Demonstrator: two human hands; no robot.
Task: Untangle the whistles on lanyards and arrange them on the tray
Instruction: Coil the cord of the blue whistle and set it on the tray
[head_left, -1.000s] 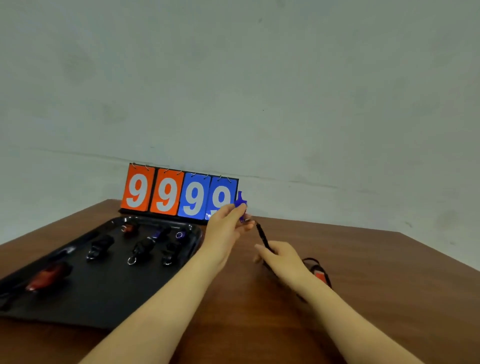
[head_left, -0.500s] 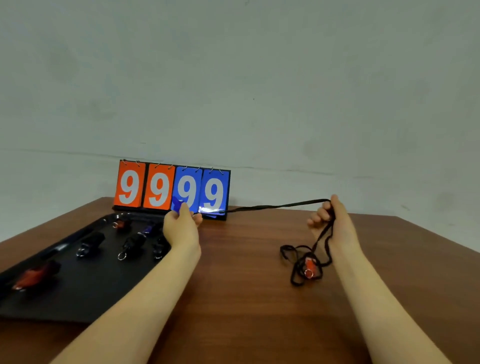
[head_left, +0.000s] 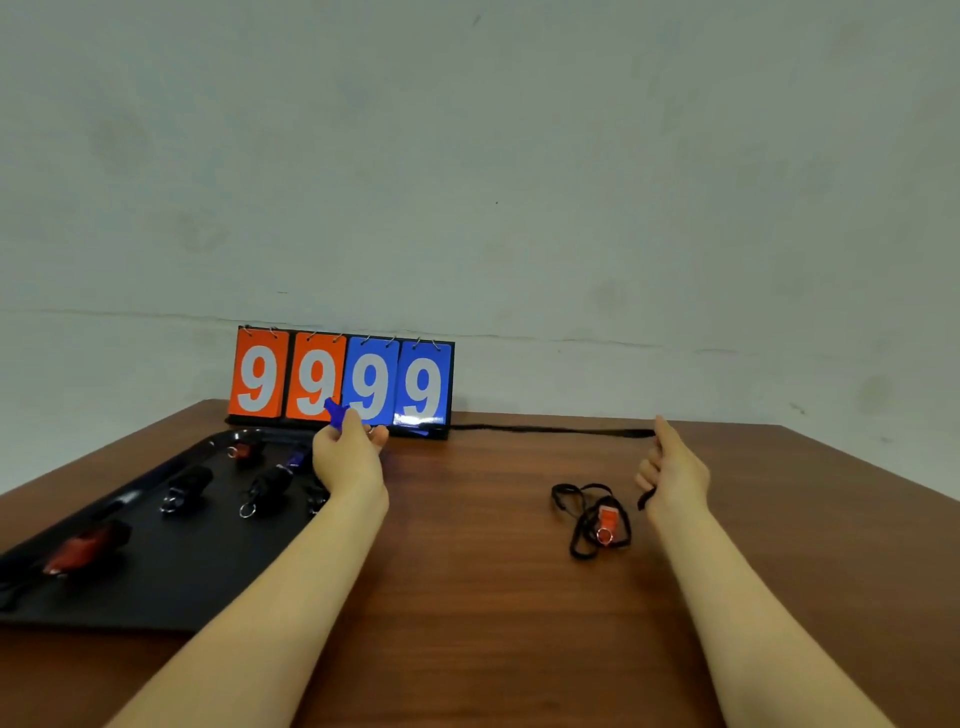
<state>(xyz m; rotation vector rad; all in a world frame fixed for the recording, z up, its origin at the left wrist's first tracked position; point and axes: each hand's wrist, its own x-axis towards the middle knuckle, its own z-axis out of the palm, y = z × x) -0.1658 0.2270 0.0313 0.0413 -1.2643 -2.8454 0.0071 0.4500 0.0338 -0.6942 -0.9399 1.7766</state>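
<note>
My left hand (head_left: 349, 457) is closed on a blue whistle (head_left: 336, 412), held up above the tray's right edge. Its black lanyard (head_left: 550, 429) runs taut to the right, level with the table's far edge, into my right hand (head_left: 675, 470), which pinches the cord. An orange whistle (head_left: 607, 519) lies on the table in its loose black cord just left of my right hand. The black tray (head_left: 171, 577) at the left holds several whistles, among them black ones (head_left: 270, 488) and a red one (head_left: 83, 551).
A flip scoreboard (head_left: 343, 382) showing 9999 stands at the table's far edge against the wall, right behind my left hand. The brown wooden table (head_left: 478, 597) stretches between my forearms.
My hands have pulled apart, the left toward the tray, the right out to the right. The blue whistle's lanyard has come free of the orange whistle's cord and is stretched straight.
</note>
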